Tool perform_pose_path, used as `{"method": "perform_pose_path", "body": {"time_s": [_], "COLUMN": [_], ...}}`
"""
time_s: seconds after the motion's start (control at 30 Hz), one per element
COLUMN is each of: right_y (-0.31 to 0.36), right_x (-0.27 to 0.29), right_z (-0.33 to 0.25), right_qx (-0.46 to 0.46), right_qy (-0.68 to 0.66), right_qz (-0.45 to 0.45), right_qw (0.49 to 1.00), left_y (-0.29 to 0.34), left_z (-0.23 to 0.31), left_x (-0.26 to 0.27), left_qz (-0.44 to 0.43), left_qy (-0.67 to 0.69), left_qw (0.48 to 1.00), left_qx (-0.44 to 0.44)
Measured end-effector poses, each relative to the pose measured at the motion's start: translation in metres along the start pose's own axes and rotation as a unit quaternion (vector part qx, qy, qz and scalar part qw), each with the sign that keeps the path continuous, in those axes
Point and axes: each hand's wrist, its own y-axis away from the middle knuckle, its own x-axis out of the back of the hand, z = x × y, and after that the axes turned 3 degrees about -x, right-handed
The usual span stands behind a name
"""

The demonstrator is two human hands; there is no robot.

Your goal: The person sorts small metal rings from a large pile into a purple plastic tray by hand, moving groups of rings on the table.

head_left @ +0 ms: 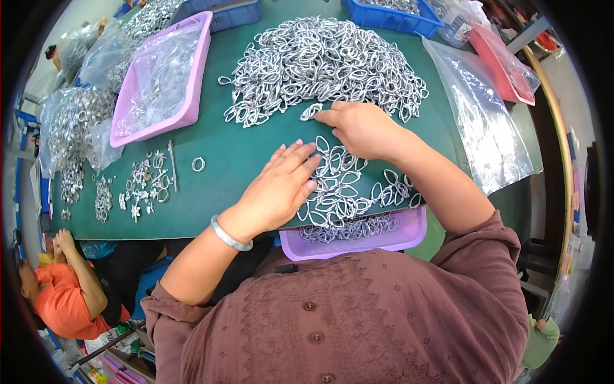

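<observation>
A big heap of silver-grey, leaf-shaped metal rings (332, 61) lies across the far middle of the green table. My right hand (364, 130) is at its near edge, index finger stretched out and touching a few loose rings (311, 112) that sit just apart from the heap. The undersides of its other fingers are hidden. My left hand (275, 185) lies palm down with its fingers extended, beside a smaller spread of the same rings (339, 185) near the table's front edge. Its fingertips touch or nearly touch that spread; nothing is gripped.
Below the table edge, a purple basket (416, 227) holds more rings. A pink basket (198, 70) with plastic bags stands at left, near small metal parts (144, 182) and a single round ring (198, 164). Blue bins (409, 22) stand at the back; a clear plastic bag (480, 115) lies right.
</observation>
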Motion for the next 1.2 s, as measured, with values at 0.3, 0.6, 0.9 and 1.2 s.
{"method": "perform_pose_path", "body": {"time_s": [0.3, 0.6, 0.9, 1.2], "right_y": [0.006, 0.001, 0.033, 0.046], "right_x": [0.004, -0.007, 0.009, 0.005], "right_z": [0.001, 0.005, 0.016, 0.029], "right_qx": [-0.017, -0.018, 0.050, 0.018], "right_qy": [-0.069, -0.081, -0.095, -0.026], "right_qz": [0.041, 0.039, -0.046, 0.159], "right_qw": [0.997, 0.996, 0.993, 0.987], "left_y": [-0.023, -0.045, -0.035, -0.031], "left_z": [-0.020, -0.025, -0.026, -0.003], "left_x": [0.008, -0.003, 0.000, 0.004], "left_qz": [0.209, 0.194, 0.211, 0.070], "left_qy": [-0.062, -0.048, -0.004, 0.060], "left_qw": [0.975, 0.979, 0.977, 0.993], "left_qx": [0.044, 0.050, 0.037, -0.070]}}
